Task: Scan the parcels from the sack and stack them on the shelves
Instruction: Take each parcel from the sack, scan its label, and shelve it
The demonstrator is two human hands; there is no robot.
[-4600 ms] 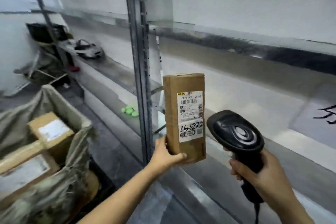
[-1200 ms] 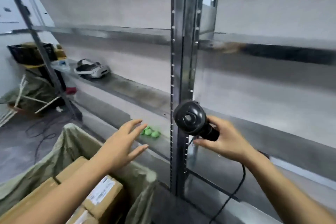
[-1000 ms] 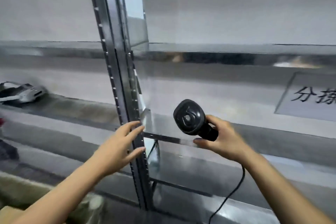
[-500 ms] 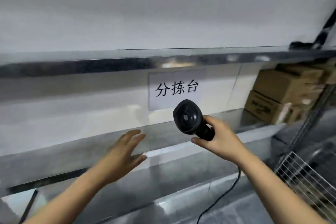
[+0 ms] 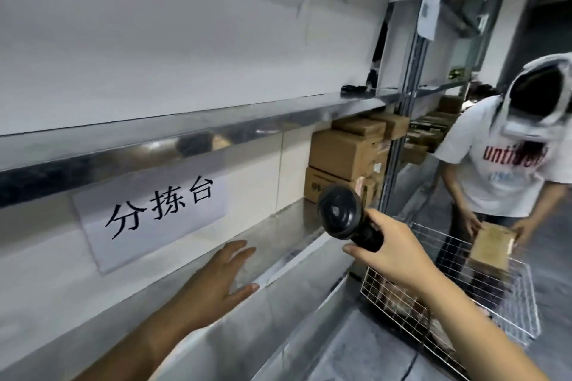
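Black scanner [image 5: 340,215] was clasped in the right hand [image 5: 391,257]; the left hand [image 5: 216,283] was spread, empty. Between parcels, another was judged needed from the sack.

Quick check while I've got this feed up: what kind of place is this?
Most likely a parcel sorting depot or warehouse. A sign on the metal shelf reads "分拣台" (sorting table), cardboard boxes are stacked on the shelving, and the right hand holds a barcode scanner.

A white paper sign [image 5: 148,213] with black characters is fixed to the wall behind the shelving. To the right, a wire basket [image 5: 507,303] is seen on the floor — a person in a white T-shirt [image 5: 501,170] is bent over it.
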